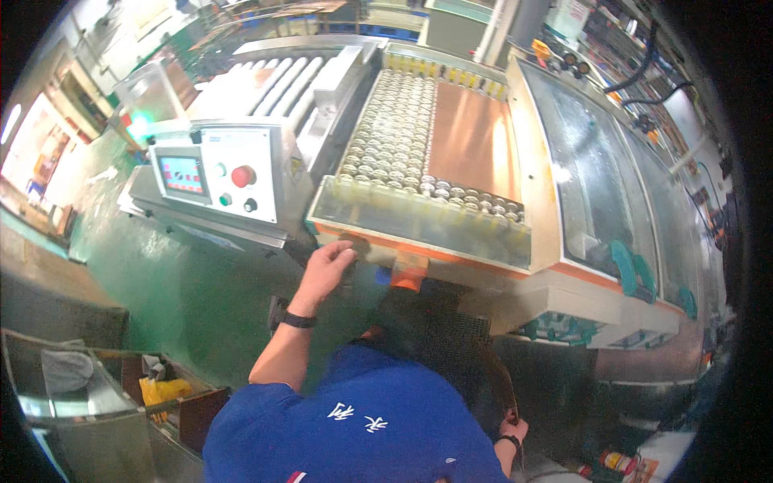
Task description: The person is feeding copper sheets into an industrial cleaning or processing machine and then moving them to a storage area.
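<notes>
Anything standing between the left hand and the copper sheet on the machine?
Yes: the clear front panel of the machine stands between the left hand and the copper sheet, and beyond that panel, rows of small wheels lie before the sheet's near edge.

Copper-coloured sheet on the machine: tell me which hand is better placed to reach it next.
Probably the left hand: it is up at the machine's front edge, nearer the copper-coloured sheet. The right hand is down beside the blue shirt, farther away.
</notes>
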